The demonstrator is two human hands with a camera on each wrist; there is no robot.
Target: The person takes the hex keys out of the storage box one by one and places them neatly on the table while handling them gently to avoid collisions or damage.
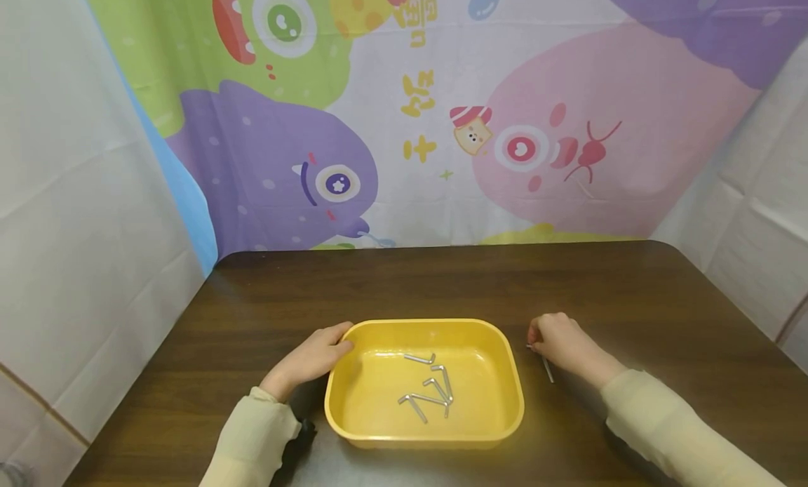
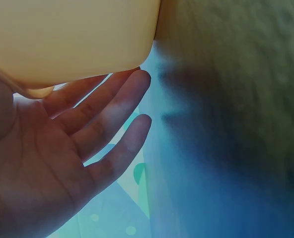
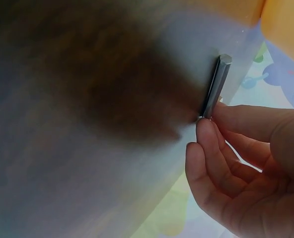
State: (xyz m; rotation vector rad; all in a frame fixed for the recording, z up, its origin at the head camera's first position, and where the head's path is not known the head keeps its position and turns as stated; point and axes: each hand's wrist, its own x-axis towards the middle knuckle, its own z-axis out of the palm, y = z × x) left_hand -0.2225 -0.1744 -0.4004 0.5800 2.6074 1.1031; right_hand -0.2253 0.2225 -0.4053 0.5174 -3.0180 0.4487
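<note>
A yellow tray (image 1: pixel 424 438) stands on the dark table, with several L-shaped hex keys (image 1: pixel 419 408) lying loosely inside it. At the tray's far left corner, my left hand (image 1: pixel 318 354) holds the rim, the thumb over the edge and the fingers along the outside wall. The left wrist view shows those fingers (image 2: pixel 107 111) beneath the tray's side. To the right of the tray, my right hand (image 1: pixel 564 343) pinches another hex key (image 3: pixel 218 87) between thumb and fingertips near its bend. Its long arm points toward the near side, close to the tabletop.
The dark wooden table (image 1: pixel 480 283) extends around the tray. A cartoon-printed cloth (image 1: pixel 429 192) hangs behind its far edge, and pale cloth (image 1: pixel 82 192) hangs on the left. A small dark object (image 1: pixel 307 429) shows by the left cuff.
</note>
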